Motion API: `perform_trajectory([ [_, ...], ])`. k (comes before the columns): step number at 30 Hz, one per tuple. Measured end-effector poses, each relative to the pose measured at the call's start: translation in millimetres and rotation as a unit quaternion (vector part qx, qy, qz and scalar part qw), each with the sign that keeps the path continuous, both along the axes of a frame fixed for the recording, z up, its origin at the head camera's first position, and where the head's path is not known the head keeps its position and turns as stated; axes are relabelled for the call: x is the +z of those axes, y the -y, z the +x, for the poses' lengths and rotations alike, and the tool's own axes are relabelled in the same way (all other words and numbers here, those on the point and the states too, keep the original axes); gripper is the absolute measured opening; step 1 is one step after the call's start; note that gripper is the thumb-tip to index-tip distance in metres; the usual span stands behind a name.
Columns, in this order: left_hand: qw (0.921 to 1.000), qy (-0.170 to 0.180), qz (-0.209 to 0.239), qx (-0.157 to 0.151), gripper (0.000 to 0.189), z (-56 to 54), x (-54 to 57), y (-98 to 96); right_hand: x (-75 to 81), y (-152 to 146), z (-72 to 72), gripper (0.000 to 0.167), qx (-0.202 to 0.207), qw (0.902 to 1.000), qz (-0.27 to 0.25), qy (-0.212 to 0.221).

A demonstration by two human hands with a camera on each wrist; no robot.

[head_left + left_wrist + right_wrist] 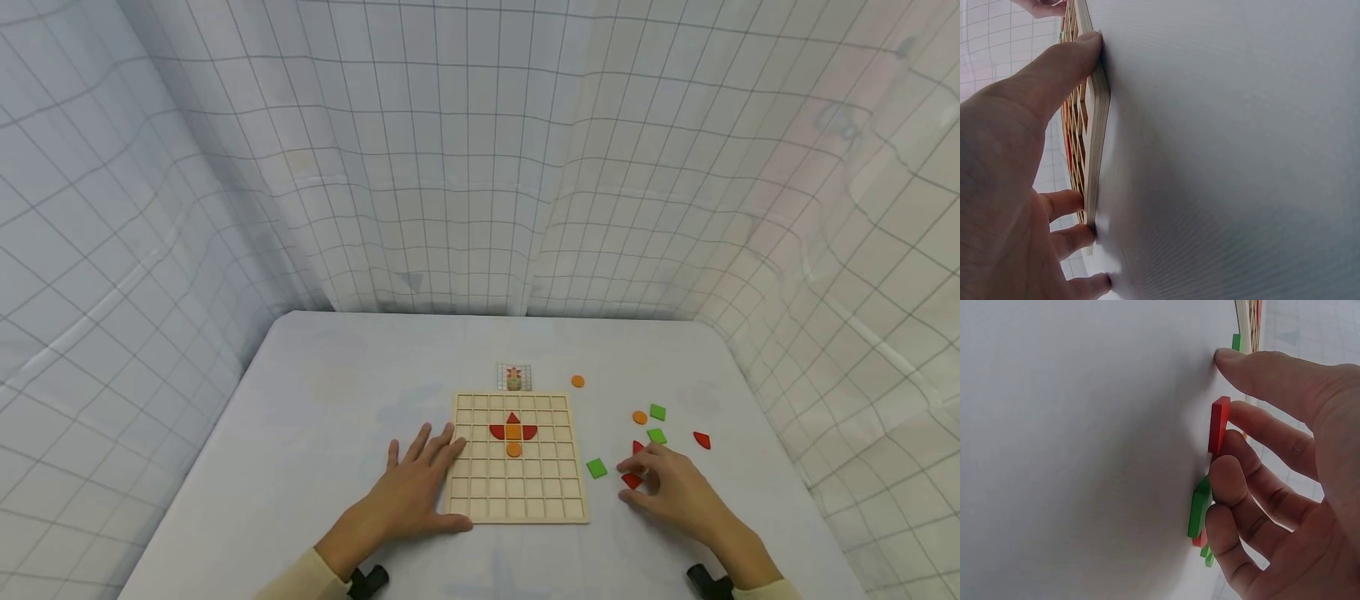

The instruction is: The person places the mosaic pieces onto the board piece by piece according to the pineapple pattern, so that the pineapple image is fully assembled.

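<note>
A wooden grid board [480, 500] lies flat on the table. My left hand [416, 492] rests along its left side with fingers spread, the thumb at its near left corner. On the grid, a red triangle [513, 417], an orange square [513, 432] and an orange disc [513, 450] form a column. Two red rounded pieces [497, 432] flank the square. Right of the board, my right hand [671, 487] reaches down around a red piece [1217, 425]. Its fingertips are close against the piece, while the thumb stands apart from it. A green block [1200, 506] is beside the lower fingers.
Several loose pieces lie right of the board: green squares [597, 468], orange discs [639, 417] and a red rounded piece [702, 440]. A small picture card [513, 377] lies just beyond the board. Gridded white curtains [450, 167] surround the table.
</note>
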State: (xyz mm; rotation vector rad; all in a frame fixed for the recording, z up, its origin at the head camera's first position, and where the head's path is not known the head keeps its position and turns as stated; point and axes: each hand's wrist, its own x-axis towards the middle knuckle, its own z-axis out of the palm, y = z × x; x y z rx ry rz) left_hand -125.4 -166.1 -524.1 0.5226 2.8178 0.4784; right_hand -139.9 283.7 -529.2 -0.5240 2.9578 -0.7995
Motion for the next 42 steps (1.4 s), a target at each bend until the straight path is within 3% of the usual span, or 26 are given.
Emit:
perform_trajectory([
  [27,1.0,-0.002,0.002,-0.006,0.126,1.4,0.9,0.0,-3.7,-11,-0.7,0.024,0.048,0.9983,-0.034,-0.001],
  [36,1.0,0.005,0.002,-0.004,0.127,1.8,1.0,-0.4,-19.0,-16,-5.6,0.024,0.079,0.9919,-0.077,-0.062],
  [42,1.0,0.006,0.003,-0.003,0.127,2.2,1.8,-0.5,-6.6,-4,-5.0,0.027,0.054,0.9963,-0.051,-0.043],
])
